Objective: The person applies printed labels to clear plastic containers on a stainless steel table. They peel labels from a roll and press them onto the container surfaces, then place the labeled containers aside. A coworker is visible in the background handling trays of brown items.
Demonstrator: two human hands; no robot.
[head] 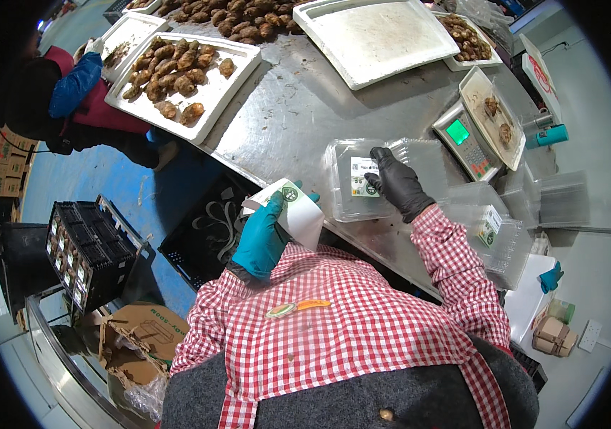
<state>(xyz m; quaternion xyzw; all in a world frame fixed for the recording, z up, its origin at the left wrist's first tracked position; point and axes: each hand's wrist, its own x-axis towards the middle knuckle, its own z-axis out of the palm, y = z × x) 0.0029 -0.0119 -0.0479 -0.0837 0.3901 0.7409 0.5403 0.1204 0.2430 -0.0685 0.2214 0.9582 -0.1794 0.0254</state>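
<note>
My left hand (260,241), in a teal glove, grips a strip of printed labels (305,222) on white backing, which curls over near the table edge. My right hand (403,185) wears a black glove. Its thumb and forefinger are apart and rest on a white and green label (360,167) on a clear plastic container (340,198). That container lies at the front edge of the steel table. More clear plastic containers (423,155) sit just behind and to the right of my right hand. Another label (490,225) shows on the stack by my right forearm.
A digital scale (466,139) with two tubers on its pan stands at right. White foam trays (254,56) (380,40) and a heap of taro-like tubers (230,16) occupy the far side. A person (77,102) works at left. Below are a black crate (187,241) and a cardboard box (150,327).
</note>
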